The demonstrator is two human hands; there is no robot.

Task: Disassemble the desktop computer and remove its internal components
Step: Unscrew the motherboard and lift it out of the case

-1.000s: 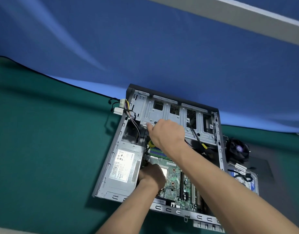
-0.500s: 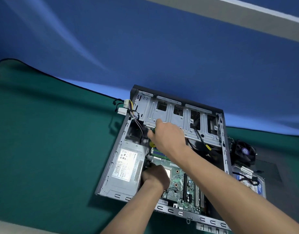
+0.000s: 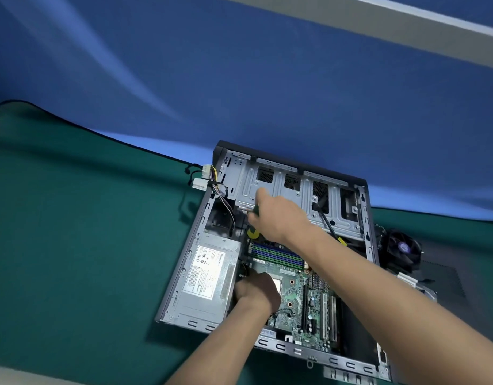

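The opened desktop computer case [image 3: 270,262] is laid on its side on the green mat [image 3: 73,245]. The right hand [image 3: 278,218] is reached to the case's far end, its fingers curled round a dark tool handle below the drive cage [image 3: 295,195]. The left hand [image 3: 256,291] is curled down between the power supply [image 3: 206,276] and the motherboard [image 3: 303,298]; what it grips cannot be told. A cooler fan [image 3: 403,250] is seen just outside the case's right wall.
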